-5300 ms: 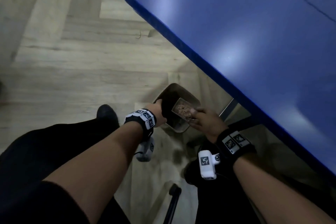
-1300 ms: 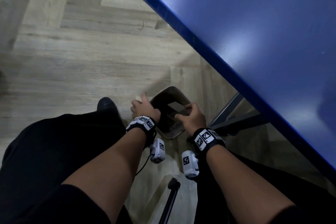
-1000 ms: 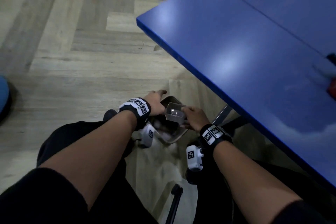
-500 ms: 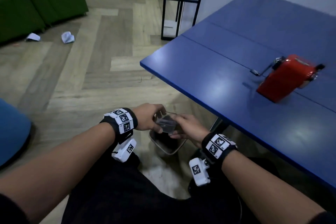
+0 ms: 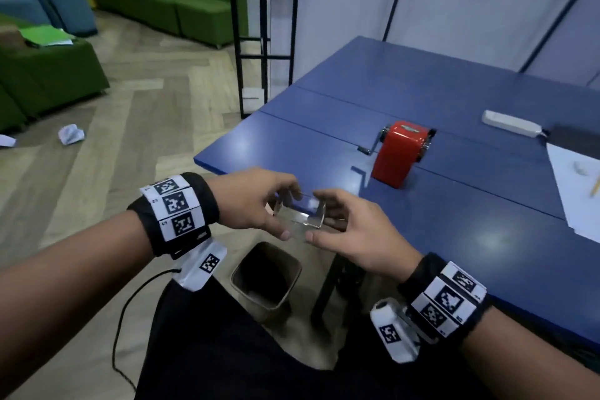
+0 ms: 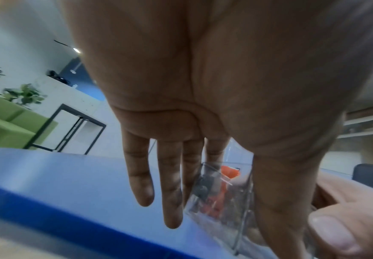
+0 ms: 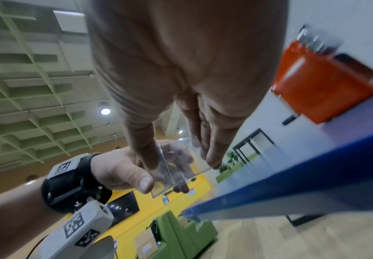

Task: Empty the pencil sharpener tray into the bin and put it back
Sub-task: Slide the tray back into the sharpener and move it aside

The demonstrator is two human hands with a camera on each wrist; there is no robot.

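A clear plastic sharpener tray [image 5: 300, 213] hangs at table-edge height, gripped from both sides. My left hand [image 5: 279, 211] pinches its left end between thumb and fingers. My right hand [image 5: 328, 221] pinches its right end. Only a few dark specks show inside the tray [image 7: 176, 164], between the right hand [image 7: 181, 157] and left hand [image 7: 123, 171]. The tray [image 6: 223, 201] is partly hidden by the left hand [image 6: 221, 210]. The red crank sharpener [image 5: 399, 156] stands on the blue table [image 5: 454, 204], beyond and right of the tray. The dark bin [image 5: 274, 310] sits on the floor below my hands.
A white power strip [image 5: 509, 123], a white sheet [image 5: 578, 191] and a pencil [image 5: 594, 187] lie on the table's right part. A black metal rack [image 5: 263, 42] stands past the table corner. Green sofas [image 5: 48, 75] and crumpled paper [image 5: 70, 134] are at left.
The tray held shavings over the bin, then was tipped out. Both hands have since lifted it from the bin up to the table edge, and the view has risen to the sharpener.
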